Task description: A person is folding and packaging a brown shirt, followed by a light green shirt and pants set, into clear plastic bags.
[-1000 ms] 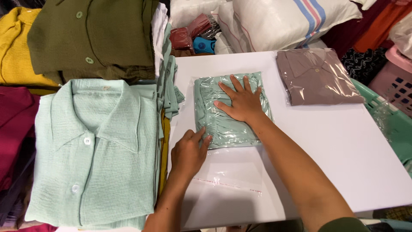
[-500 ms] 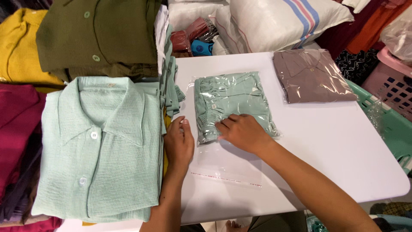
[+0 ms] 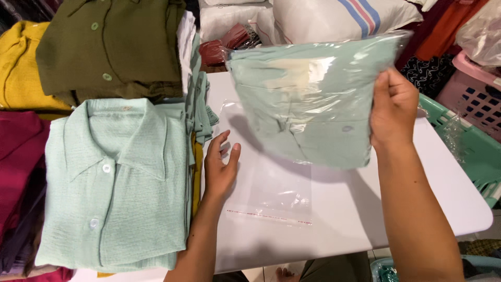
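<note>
My right hand (image 3: 392, 110) grips the right edge of a clear plastic bag holding a folded mint-green shirt (image 3: 313, 99), lifted off the white table (image 3: 365, 219) and tilted toward me. My left hand (image 3: 220, 168) rests flat on the table with fingers apart, at the left edge of an empty clear plastic bag (image 3: 269, 180) that lies flat with a red-dotted strip at its near end. Just left of that hand sits a stack of folded mint-green button shirts (image 3: 112, 183).
Olive-green folded shirts (image 3: 107, 47) lie at the back left, yellow (image 3: 18, 65) and magenta (image 3: 15, 151) garments further left. White sacks (image 3: 334, 18) stand behind the table. A teal basket (image 3: 469, 151) and a pink basket (image 3: 477, 89) stand at the right.
My right hand has picked the bagged mint shirt up off the table and raised it. The left hand has slid down beside the empty bag. The bagged brown shirt is out of sight.
</note>
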